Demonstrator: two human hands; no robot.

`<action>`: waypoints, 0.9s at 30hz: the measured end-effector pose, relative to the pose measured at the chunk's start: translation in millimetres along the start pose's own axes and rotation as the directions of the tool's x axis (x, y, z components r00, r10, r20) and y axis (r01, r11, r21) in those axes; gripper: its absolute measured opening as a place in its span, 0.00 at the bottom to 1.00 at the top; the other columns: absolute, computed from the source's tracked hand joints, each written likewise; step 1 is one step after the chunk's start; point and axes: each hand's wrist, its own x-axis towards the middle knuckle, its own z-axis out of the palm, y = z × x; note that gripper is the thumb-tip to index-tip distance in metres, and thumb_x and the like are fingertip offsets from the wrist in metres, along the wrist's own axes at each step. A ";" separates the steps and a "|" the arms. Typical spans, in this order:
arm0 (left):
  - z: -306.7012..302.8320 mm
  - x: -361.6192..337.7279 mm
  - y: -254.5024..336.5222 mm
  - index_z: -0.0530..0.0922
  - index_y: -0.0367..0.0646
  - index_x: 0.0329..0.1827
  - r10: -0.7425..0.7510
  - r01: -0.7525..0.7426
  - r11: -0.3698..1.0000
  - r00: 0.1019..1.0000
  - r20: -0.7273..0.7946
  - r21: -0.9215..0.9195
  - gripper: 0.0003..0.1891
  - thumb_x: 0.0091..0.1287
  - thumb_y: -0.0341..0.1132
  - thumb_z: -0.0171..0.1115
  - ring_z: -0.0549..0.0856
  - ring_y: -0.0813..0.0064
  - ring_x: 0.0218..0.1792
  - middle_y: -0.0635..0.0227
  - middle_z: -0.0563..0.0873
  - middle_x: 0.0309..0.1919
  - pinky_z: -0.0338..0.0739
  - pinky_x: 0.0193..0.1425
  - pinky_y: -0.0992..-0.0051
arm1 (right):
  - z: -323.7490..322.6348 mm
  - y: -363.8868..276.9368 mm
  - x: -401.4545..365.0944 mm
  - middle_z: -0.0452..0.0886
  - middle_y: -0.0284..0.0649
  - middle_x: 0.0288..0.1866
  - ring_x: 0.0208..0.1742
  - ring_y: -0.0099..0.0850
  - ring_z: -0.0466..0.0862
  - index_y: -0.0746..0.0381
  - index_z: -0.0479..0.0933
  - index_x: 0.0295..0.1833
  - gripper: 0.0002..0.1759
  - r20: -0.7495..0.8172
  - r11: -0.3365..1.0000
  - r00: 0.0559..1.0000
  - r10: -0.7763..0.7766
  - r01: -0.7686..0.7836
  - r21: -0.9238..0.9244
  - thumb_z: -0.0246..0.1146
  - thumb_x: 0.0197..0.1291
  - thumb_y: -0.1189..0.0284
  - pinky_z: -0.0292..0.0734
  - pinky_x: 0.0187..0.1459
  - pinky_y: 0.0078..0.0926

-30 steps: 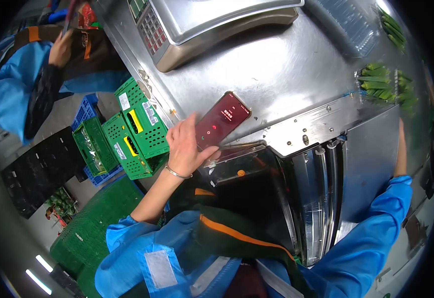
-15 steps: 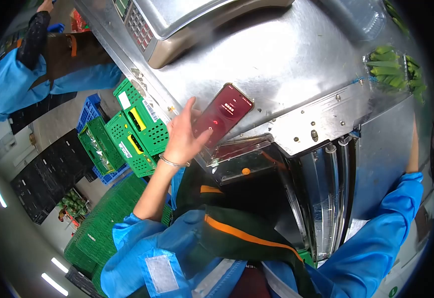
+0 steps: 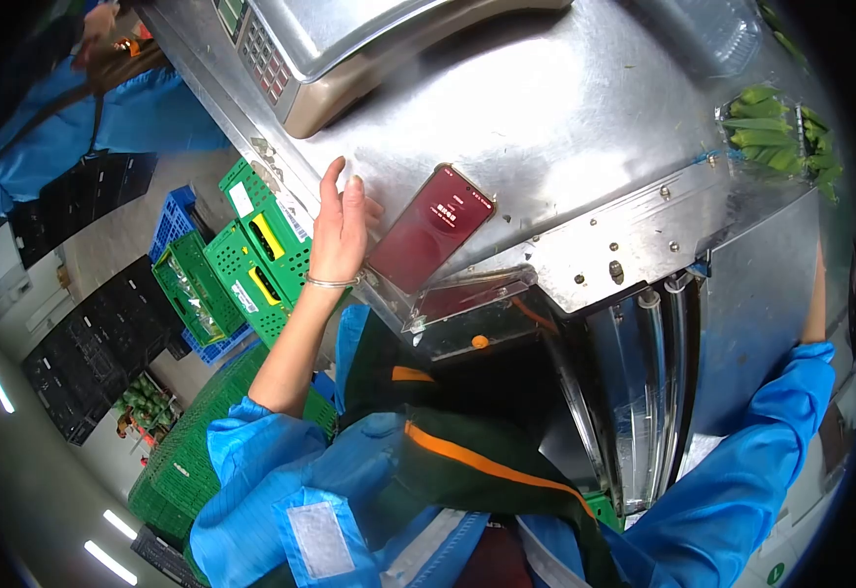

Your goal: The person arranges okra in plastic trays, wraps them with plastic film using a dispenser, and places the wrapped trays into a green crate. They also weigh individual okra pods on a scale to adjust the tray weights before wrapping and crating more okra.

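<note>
My left hand (image 3: pixel 340 230), with a bracelet at the wrist, is raised just left of a smartphone (image 3: pixel 433 227). Its fingers are stretched out and hold nothing. The phone lies face up near the corner of a metal worktop (image 3: pixel 585 127), its dark red screen lit with white text. On the far right, my right forearm (image 3: pixel 817 294) reaches up past the metal side panel. The right hand itself is hidden, close to the clear packs of green vegetables (image 3: pixel 763 132) at the worktop's right end.
A weighing scale (image 3: pixel 350 59) stands at the worktop's back left. Clear plastic trays (image 3: pixel 717 39) lie at the back right. Left of the worktop are green crates (image 3: pixel 261 230) and a stack of green netting (image 3: pixel 188 431). Another person in blue sleeves (image 3: pixel 153 113) stands at upper left.
My left hand has drawn away from the phone to the left, its thumb no longer over the screen. The red symbol on the screen is gone. The other person has shifted.
</note>
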 end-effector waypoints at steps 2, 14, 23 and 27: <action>-1.4 -4.4 -0.9 0.55 0.37 0.67 0.038 -0.040 0.998 0.999 -0.037 -0.047 0.28 0.73 0.50 0.38 0.78 0.79 0.28 0.63 0.81 0.27 0.73 0.38 0.79 | -1.0 -0.3 -0.1 0.77 0.44 0.51 0.46 0.30 0.80 0.67 0.67 0.58 0.17 0.008 1.000 1.000 -0.003 0.003 0.003 0.50 0.64 0.76 0.77 0.45 0.20; -2.4 -16.9 -6.8 0.60 0.37 0.64 0.091 -0.112 0.969 0.990 -0.104 -0.220 0.22 0.73 0.42 0.43 0.78 0.81 0.30 0.66 0.81 0.28 0.73 0.38 0.79 | -4.0 12.3 -15.8 0.76 0.44 0.52 0.47 0.30 0.79 0.68 0.67 0.58 0.17 0.133 0.989 0.989 -0.071 0.052 0.137 0.50 0.65 0.76 0.77 0.46 0.19; -20.7 -27.7 0.5 0.63 0.38 0.62 0.201 -0.238 0.938 0.965 -0.166 -0.251 0.19 0.73 0.40 0.43 0.78 0.79 0.31 0.65 0.80 0.28 0.74 0.40 0.78 | -46.4 -2.5 -108.7 0.72 0.52 0.57 0.59 0.39 0.74 0.76 0.63 0.58 0.18 -0.312 0.820 0.933 -0.179 0.317 0.476 0.51 0.63 0.82 0.72 0.62 0.32; -32.6 -33.8 20.8 0.65 0.38 0.60 0.310 -0.362 0.883 0.928 -0.207 -0.300 0.18 0.73 0.38 0.43 0.78 0.79 0.31 0.65 0.80 0.28 0.74 0.41 0.77 | -37.3 16.7 -204.2 0.71 0.58 0.56 0.60 0.47 0.72 0.79 0.64 0.56 0.16 -0.447 0.644 0.888 -0.104 0.403 0.650 0.47 0.64 0.83 0.70 0.63 0.40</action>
